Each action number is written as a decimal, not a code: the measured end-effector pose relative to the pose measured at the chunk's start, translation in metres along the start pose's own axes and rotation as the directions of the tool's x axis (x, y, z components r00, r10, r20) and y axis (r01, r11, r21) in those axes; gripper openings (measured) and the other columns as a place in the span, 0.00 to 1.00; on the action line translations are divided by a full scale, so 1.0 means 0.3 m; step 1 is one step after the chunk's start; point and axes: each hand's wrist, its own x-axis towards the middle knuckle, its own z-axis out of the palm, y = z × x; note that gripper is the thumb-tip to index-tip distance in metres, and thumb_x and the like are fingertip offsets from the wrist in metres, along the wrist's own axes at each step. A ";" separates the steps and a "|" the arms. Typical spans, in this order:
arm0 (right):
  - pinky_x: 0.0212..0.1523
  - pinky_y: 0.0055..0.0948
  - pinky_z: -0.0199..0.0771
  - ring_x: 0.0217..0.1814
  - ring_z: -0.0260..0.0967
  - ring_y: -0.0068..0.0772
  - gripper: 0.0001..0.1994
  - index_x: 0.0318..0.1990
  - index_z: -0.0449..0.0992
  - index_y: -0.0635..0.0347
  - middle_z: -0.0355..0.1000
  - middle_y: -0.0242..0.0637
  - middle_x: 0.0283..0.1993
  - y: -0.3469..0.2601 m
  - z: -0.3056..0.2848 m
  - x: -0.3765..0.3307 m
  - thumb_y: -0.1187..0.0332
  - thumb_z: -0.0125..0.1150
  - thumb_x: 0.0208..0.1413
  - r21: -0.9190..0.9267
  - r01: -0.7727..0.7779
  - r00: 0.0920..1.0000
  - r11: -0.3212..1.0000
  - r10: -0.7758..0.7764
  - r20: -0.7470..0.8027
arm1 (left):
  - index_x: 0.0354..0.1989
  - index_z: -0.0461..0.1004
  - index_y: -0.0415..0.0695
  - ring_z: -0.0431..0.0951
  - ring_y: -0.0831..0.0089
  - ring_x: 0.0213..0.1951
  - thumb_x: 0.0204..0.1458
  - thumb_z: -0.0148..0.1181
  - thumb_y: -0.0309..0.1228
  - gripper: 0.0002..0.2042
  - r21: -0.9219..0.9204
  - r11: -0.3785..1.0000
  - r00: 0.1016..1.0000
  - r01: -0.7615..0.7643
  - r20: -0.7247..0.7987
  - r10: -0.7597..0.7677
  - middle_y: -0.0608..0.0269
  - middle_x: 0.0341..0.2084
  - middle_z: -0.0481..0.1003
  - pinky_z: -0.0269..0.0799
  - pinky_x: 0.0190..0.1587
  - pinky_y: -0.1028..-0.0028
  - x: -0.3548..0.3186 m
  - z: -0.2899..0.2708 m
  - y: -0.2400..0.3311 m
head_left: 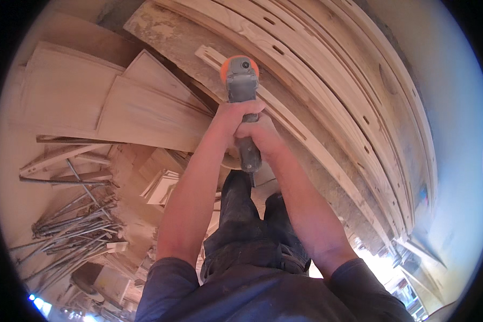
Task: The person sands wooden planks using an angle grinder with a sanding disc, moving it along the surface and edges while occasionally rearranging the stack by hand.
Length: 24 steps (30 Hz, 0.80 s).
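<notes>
Both hands grip a grinder (242, 102) over a slotted rail (284, 115); left hand (236, 115) closed near the head. Right hand (257, 137) closed on the handle; panels (112, 102) lie left.

A grey grinder (242, 96) with an orange head pointed up-frame at centre, over a slotted wooden rail (284, 115).

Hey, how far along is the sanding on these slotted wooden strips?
Done: cannot tell from surface finish; long slotted strips lie side by side on the dusty bench. In hand: left hand and right hand both grip a grey power sander with an orange head, held over the nearest strip. Left: unclear; panels are stacked beside the bench.
</notes>
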 end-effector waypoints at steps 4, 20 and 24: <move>0.35 0.31 0.75 0.34 0.75 0.30 0.16 0.41 0.77 0.66 0.76 0.35 0.35 0.087 -0.105 -0.115 0.77 0.66 0.39 -0.001 0.003 0.999 1.000 -0.003 -0.054 | 0.35 0.78 0.42 0.78 0.73 0.27 0.49 0.72 0.35 0.12 0.032 0.999 0.999 -0.019 0.031 0.018 0.64 0.27 0.77 0.73 0.31 0.70 -0.042 0.095 -0.138; 0.35 0.31 0.77 0.36 0.76 0.30 0.20 0.44 0.76 0.67 0.76 0.37 0.37 0.486 -0.707 -0.765 0.76 0.67 0.38 0.105 0.096 0.957 0.990 -0.063 -0.282 | 0.38 0.79 0.41 0.79 0.71 0.29 0.49 0.72 0.33 0.12 0.211 0.977 0.979 0.026 0.194 -0.068 0.63 0.30 0.79 0.76 0.35 0.68 -0.203 0.615 -0.894; 0.36 0.31 0.78 0.34 0.77 0.28 0.18 0.42 0.78 0.65 0.77 0.35 0.35 0.649 -0.902 -0.994 0.74 0.70 0.38 0.198 0.098 0.924 0.975 -0.016 -0.382 | 0.39 0.80 0.38 0.80 0.73 0.32 0.45 0.76 0.33 0.16 0.407 0.912 0.975 0.055 0.176 -0.138 0.62 0.32 0.81 0.77 0.38 0.68 -0.272 0.810 -1.129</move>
